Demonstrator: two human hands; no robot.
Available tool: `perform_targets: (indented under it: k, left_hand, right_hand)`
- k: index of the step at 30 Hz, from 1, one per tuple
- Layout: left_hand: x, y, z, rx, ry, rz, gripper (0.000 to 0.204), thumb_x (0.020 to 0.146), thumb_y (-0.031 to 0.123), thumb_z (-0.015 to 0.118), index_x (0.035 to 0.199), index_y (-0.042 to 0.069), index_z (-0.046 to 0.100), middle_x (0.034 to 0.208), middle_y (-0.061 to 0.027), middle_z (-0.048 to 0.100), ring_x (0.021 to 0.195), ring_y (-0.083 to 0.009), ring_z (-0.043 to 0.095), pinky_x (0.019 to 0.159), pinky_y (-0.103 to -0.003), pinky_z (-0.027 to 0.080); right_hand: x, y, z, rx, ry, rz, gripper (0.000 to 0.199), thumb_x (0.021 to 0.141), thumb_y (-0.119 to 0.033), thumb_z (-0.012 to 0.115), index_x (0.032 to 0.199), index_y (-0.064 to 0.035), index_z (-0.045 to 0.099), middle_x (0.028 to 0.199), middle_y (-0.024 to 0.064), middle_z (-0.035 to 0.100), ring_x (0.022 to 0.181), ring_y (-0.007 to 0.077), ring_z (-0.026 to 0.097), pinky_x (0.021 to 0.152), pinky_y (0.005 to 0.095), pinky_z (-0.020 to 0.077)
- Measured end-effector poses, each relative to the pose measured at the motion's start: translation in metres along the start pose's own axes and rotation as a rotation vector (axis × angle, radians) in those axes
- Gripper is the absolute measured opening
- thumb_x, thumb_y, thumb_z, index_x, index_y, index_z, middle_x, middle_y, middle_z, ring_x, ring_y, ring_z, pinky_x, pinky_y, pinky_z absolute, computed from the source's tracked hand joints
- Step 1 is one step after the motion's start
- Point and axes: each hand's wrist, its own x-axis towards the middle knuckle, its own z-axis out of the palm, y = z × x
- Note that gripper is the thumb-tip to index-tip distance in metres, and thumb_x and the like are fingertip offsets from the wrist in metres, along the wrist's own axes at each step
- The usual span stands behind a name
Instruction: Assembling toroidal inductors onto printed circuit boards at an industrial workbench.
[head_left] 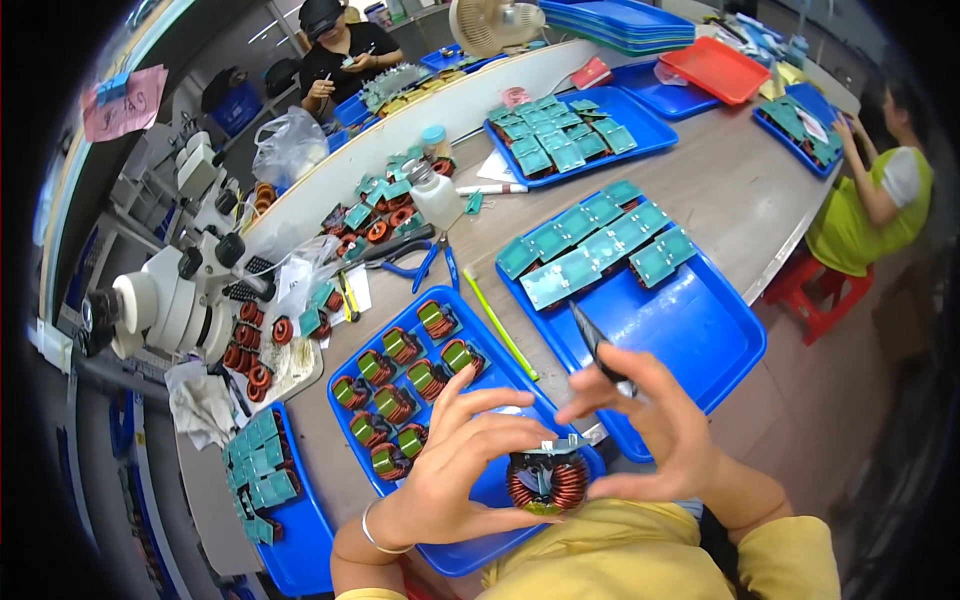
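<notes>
My left hand (445,478) grips a copper-wound toroidal coil (568,484) between thumb and fingers, above the near end of a blue tray (455,553). A small green circuit board (555,447) sits on the coil's upper side. Between the fingers of my right hand (675,430) are black tweezers (588,328), their pointed end directed away from me. The right thumb is close beside the coil; whether it touches cannot be made out. Several similar coils (427,380) with green-yellow bands stand in rows in the tray.
To the right, a larger blue tray (700,345) carries rows of green boards (590,250). Blue-handled pliers (415,268), a yellow-green strip (500,325) and a white bottle (433,195) lie or stand beyond. A microscope (165,300) is at left. Co-workers sit at back and right.
</notes>
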Motion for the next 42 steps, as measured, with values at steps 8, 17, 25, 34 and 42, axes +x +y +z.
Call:
perform_targets:
  k: [8,17,25,34,42]
  left_hand:
    - [0.000,-0.003,-0.001,-0.054,0.123,-0.070,0.057,0.053,0.032,0.086,0.094,0.004,0.059,0.087,-0.0067,0.061,0.082,-0.0210,0.058,0.091,-0.045,0.038]
    - [-0.003,0.001,-0.004,0.101,0.165,-0.065,0.054,0.052,0.034,0.086,0.090,0.005,0.061,0.076,-0.0036,0.054,0.072,-0.0197,0.053,0.083,-0.042,0.042]
    - [-0.006,-0.001,-0.003,0.084,0.157,-0.107,0.055,0.048,0.033,0.087,0.087,0.005,0.060,0.075,-0.0048,0.055,0.071,-0.0203,0.054,0.082,-0.041,0.043]
    - [-0.009,-0.006,-0.004,0.027,0.161,-0.135,0.057,0.046,0.030,0.088,0.086,0.003,0.058,0.076,-0.0066,0.058,0.071,-0.0210,0.056,0.082,-0.040,0.044]
    - [-0.011,-0.004,-0.003,0.089,0.184,-0.144,0.058,0.044,0.030,0.088,0.087,0.007,0.056,0.075,-0.0041,0.057,0.070,-0.0197,0.054,0.079,-0.039,0.043]
  right_hand:
    - [-0.003,-0.002,0.012,-0.131,-0.019,0.104,0.099,0.060,0.001,0.079,0.138,-0.0003,0.018,0.125,0.0184,0.038,0.104,0.0297,0.054,0.089,0.0426,0.0443]
    - [0.006,0.005,0.019,0.106,-0.002,0.104,0.090,0.067,0.004,0.072,0.138,0.0018,0.017,0.125,0.0185,0.037,0.107,0.0315,0.053,0.091,0.0425,0.0423]
    - [0.006,-0.002,0.020,-0.185,0.186,0.039,0.056,0.072,0.002,0.067,0.123,0.0038,0.043,0.100,0.0132,0.054,0.086,0.0229,0.060,0.078,0.0335,0.0445]
    - [0.006,-0.028,0.021,-0.258,0.130,0.043,0.010,0.067,-0.004,0.074,0.074,-0.0018,0.068,0.062,0.0076,0.061,0.055,0.0202,0.056,0.060,0.0310,0.0460]
    - [0.006,-0.024,0.020,-0.334,0.029,-0.025,0.024,0.067,0.001,0.073,0.091,-0.0003,0.066,0.067,0.0059,0.061,0.057,0.0166,0.058,0.059,0.0285,0.0446]
